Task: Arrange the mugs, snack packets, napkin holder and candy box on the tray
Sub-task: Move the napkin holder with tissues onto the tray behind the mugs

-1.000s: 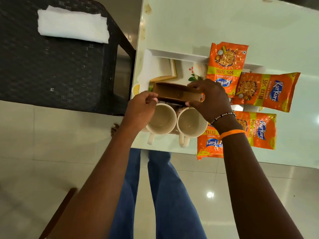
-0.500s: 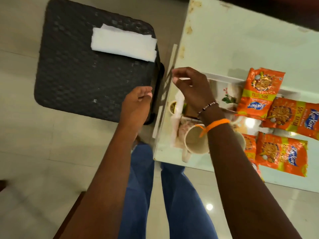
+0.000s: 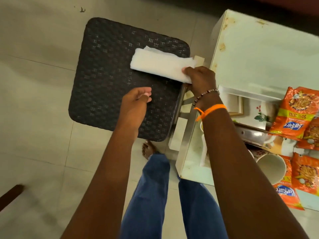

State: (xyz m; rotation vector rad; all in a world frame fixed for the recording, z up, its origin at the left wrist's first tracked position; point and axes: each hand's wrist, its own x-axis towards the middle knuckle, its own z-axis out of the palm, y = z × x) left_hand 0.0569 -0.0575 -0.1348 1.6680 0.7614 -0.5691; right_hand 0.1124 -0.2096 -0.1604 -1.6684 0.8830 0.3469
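A pale tiled floor fills the view, with a dark woven stool (image 3: 120, 80) on it just beside a pale green table (image 3: 259, 54). On the stool lies a white stack of napkins (image 3: 158, 65), its long axis running left to right and dipping slightly toward the table. The right hand (image 3: 201, 80) grips its near right end, fingers closed over the edge, so this hand is plainly the nearer one. The left hand (image 3: 135, 105) hangs over the stool below the stack and apart from it, loosely curled and holding nothing. The napkins' likely goal (the holder, I judge) lies rightward, on the white tray (image 3: 241, 91) on the table, so the carry would run along the stack's own long axis. The right forearm hides much of the tray; 1 mug (image 3: 271, 167) shows and a brown holder-like piece (image 3: 253, 133) pokes out, hard to make out. Orange snack packets (image 3: 293, 114) lie around the tray, cut off at the frame's right edge. No candy box is identifiable.
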